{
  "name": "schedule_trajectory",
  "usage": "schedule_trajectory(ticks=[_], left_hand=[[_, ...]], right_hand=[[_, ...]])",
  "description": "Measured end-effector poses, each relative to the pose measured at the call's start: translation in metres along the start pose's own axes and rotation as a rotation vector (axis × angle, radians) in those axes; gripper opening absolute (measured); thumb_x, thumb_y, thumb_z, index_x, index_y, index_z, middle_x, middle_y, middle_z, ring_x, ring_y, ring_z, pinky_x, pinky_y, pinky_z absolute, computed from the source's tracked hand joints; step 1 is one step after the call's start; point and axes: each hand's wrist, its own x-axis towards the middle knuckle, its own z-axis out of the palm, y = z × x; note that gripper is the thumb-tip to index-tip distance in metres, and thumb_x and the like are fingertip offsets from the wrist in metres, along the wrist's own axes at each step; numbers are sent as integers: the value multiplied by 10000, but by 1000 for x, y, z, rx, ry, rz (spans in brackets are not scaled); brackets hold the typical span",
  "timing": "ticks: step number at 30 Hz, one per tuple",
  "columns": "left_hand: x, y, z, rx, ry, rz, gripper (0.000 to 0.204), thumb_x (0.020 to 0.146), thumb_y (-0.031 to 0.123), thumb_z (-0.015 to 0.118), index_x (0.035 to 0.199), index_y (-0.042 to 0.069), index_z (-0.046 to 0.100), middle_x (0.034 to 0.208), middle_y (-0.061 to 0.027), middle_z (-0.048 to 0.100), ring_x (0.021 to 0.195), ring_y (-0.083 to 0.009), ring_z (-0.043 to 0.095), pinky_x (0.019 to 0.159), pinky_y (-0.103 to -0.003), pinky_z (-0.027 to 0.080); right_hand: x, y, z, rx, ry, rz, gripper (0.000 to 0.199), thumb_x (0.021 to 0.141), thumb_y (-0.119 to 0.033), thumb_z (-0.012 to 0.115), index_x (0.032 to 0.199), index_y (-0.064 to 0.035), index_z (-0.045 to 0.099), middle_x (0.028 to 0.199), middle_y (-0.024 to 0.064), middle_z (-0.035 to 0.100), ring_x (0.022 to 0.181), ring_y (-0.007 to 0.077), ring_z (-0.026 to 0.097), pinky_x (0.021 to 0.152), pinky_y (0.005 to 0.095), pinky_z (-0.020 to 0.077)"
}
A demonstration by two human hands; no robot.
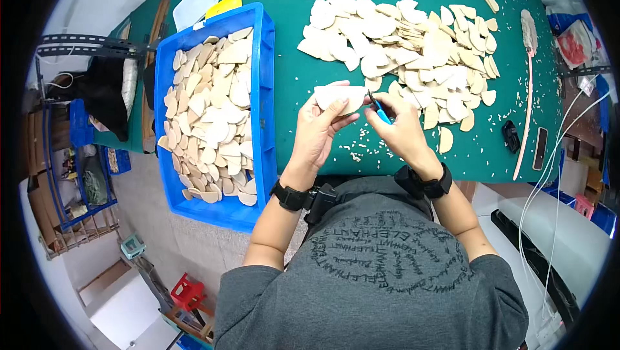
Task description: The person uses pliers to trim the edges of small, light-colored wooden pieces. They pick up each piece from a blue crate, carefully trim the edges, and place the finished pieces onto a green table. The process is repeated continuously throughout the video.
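My left hand (316, 131) grips a cream half-round pad (342, 95) above the green table, thumb on its face and fingers behind. In my right hand (402, 127) are small blue-handled snips (382, 114), their dark tips right beside the pad's right end. Whether the blades touch the pad is too small to tell. Beyond my hands spreads a loose pile of similar cream pads (413, 46), several of them overlapping. Small pale scraps (361, 148) are scattered on the tabletop around and below my hands.
To the left a blue crate (263, 111) holds many such pads. Behind it lie a white lid (194, 5) and a yellow piece (224, 5). On the right are a long-handled brush (529, 46), a phone (540, 149), a black object (511, 137) and white cables (549, 182).
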Motion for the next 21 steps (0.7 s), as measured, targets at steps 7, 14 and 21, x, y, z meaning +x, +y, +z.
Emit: schedule_trajectory(ticks=[7, 14, 21], left_hand=[[-17, 0, 10, 17, 50, 133, 363, 907, 99, 588, 1228, -29, 475, 1111, -149, 609, 953, -192, 639, 770, -284, 576], [-24, -8, 19, 41, 88, 260, 337, 903, 107, 605, 1193, -32, 506, 1110, -140, 606, 975, -210, 638, 779, -281, 572], [-26, -12, 19, 57, 69, 282, 349, 899, 106, 609, 1205, -17, 495, 1137, -142, 592, 989, -184, 620, 783, -289, 575]], right_hand=[[-6, -12, 2, 2, 0, -48, 276, 768, -155, 636, 982, 18, 656, 779, 148, 658, 672, 185, 625, 638, 289, 489], [-9, -19, 2, -27, 6, -69, 253, 759, -139, 632, 951, 21, 667, 719, 145, 650, 608, 161, 606, 581, 277, 474], [-9, -19, 3, -111, 13, -79, 220, 752, -129, 630, 916, 12, 674, 665, 132, 636, 557, 148, 587, 543, 272, 457]])
